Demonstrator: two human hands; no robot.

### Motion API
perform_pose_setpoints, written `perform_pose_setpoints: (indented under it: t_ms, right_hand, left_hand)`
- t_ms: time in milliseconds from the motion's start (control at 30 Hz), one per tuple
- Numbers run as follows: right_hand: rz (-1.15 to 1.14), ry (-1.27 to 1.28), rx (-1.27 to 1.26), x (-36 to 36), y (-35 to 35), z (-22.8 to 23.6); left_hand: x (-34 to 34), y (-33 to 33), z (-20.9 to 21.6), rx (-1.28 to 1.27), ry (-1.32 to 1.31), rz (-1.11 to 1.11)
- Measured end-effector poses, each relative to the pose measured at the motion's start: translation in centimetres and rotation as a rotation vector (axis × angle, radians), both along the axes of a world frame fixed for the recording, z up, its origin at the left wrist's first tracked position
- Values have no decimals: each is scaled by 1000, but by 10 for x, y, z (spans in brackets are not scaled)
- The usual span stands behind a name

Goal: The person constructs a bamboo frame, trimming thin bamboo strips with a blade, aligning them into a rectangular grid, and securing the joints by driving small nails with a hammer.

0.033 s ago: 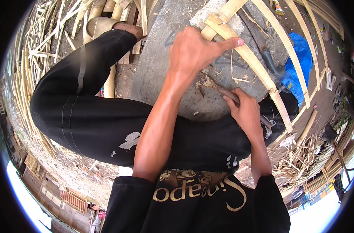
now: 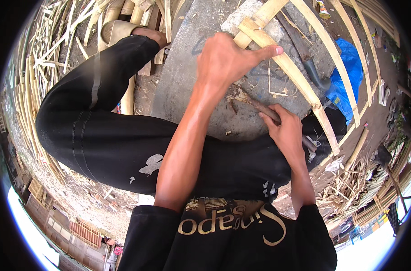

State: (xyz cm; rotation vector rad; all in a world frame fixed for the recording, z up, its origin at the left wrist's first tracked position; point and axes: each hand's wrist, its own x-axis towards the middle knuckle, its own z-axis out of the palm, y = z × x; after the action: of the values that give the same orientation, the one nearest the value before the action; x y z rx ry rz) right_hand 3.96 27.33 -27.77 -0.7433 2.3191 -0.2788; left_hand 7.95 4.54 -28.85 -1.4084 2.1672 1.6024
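Note:
My left hand (image 2: 228,58) is closed on the crossed end of a frame of pale bamboo strips (image 2: 293,72), its thumb laid along the top of one strip. The fingers are mostly hidden beneath the hand. Lower and to the right, my right hand (image 2: 284,128) is wrapped around a brown wooden handle (image 2: 262,108). The handle's far end rests near wood scraps on a grey slab (image 2: 178,81), and its near end pokes out behind my wrist. What sort of tool it belongs to cannot be made out.
A long dark-handled tool (image 2: 311,70) lies on the slab beyond the bamboo strip. To the right is a blue plastic sheet (image 2: 347,72). Bamboo offcuts (image 2: 52,49) pile up at the left, and more split pieces (image 2: 350,185) lie at the lower right. My bent leg (image 2: 106,140) borders the slab.

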Motion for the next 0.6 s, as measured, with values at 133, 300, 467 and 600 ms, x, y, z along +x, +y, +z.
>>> perform_pose_setpoints:
  t_ms: [133, 300, 467, 600]
  right_hand:
    - [-8, 123, -163, 19, 8, 13]
    - [77, 207, -348, 40, 8, 15]
    - [-44, 34, -463, 38, 17, -5]
    - [-106, -20, -479, 28, 15, -8]
  left_hand:
    - [0, 2, 0, -21, 14, 11]
    - [1, 3, -7, -14, 69, 3]
    - [1, 4, -9, -42, 91, 6]
    - [0, 1, -7, -6, 43, -23]
